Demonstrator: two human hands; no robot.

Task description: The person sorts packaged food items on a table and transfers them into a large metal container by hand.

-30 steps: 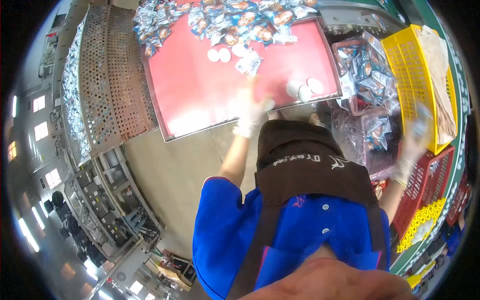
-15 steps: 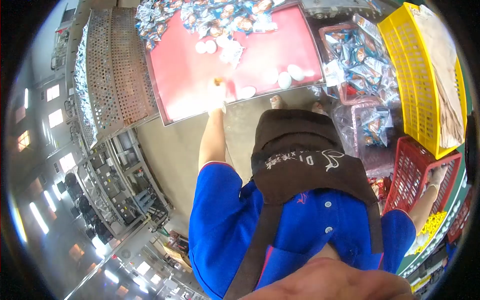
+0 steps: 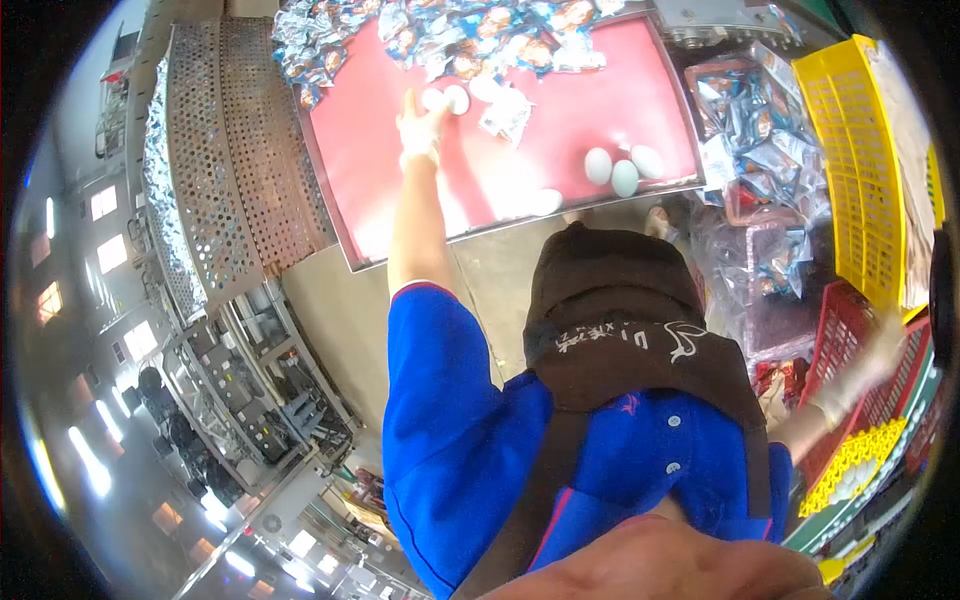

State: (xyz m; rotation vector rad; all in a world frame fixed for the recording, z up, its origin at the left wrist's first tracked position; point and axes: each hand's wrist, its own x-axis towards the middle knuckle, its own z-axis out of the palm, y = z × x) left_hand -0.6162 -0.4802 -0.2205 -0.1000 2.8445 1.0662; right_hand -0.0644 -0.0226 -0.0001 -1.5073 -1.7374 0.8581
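Observation:
My left hand (image 3: 421, 130), in a whitish glove, is over the red tray surface (image 3: 380, 190) with its fingers apart. Its fingertips reach a pair of white egg-shaped pieces (image 3: 456, 99). Right of them lies a small silvery packet (image 3: 507, 115). A greenish egg-shaped piece (image 3: 625, 179) sits among pale ones near the tray's front right corner. Blue and silver packets (image 3: 480, 30) are heaped along the far side. My right hand (image 3: 880, 355), also gloved, is smeared by motion above the red crate (image 3: 835, 330); its fingers and anything in them cannot be made out.
A perforated metal chute (image 3: 250, 150) adjoins the tray's left side. To the right are a bin of wrapped packets (image 3: 760, 130), a yellow crate (image 3: 850, 150) with brown sheets, and a yellow egg tray (image 3: 850, 470). The brown apron (image 3: 620, 290) hangs below the tray's front edge.
My left hand has moved away from the tray's front edge to the pair of pale pieces. My right hand has gone from the yellow crate to the red crate. The view has shifted slightly.

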